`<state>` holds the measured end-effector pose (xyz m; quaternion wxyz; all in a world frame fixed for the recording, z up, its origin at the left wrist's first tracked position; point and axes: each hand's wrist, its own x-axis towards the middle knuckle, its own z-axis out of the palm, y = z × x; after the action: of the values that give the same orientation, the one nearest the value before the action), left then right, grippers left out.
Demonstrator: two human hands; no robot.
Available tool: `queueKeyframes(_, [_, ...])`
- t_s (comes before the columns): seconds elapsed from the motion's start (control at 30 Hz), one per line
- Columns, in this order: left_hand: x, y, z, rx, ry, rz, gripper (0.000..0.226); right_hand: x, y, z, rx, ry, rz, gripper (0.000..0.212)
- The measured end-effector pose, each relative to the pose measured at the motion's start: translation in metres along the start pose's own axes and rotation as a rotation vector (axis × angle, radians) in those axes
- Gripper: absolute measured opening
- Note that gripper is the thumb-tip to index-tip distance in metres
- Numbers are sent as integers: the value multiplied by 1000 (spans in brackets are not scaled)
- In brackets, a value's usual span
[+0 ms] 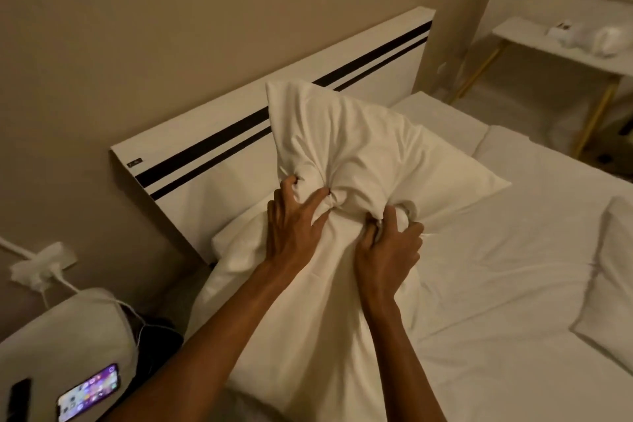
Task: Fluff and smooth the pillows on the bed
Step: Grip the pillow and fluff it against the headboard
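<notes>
A white pillow point(359, 147) stands bunched up against the headboard at the left side of the bed point(513, 267). My left hand point(294, 226) digs its fingers into the pillow's middle, gripping the fabric. Just to the right, my right hand point(388, 250) clutches a fold of the same pillow. The cloth puckers around both grips. A second white pillow point(613, 277) lies flat at the right edge of the view, apart from both hands.
The white headboard point(212, 147) with two black stripes backs the bed against a beige wall. At lower left a lit phone point(89, 390) rests on a white cushion point(65, 329) with cables. A white table point(561, 44) with gold legs stands at upper right.
</notes>
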<state>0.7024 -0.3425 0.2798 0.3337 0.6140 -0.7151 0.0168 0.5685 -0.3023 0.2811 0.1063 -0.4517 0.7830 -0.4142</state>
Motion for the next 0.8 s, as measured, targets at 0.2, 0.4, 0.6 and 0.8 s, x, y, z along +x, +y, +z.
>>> queueKeyframes(0.2, [62, -42, 35, -31, -81, 53, 29, 37, -21, 59, -2, 35, 84, 29])
queueKeyframes(0.4, [118, -91, 91, -122, -180, 85, 32, 77, -31, 132, -104, 87, 171, 28])
queueKeyframes(0.6, [195, -154, 176, -188, -275, 152, 32, 139, -32, 232, -182, 170, 244, 26])
queueKeyframes(0.8, [279, -249, 318, -164, -333, 208, 38, 223, 16, 385, -203, 150, 250, 25])
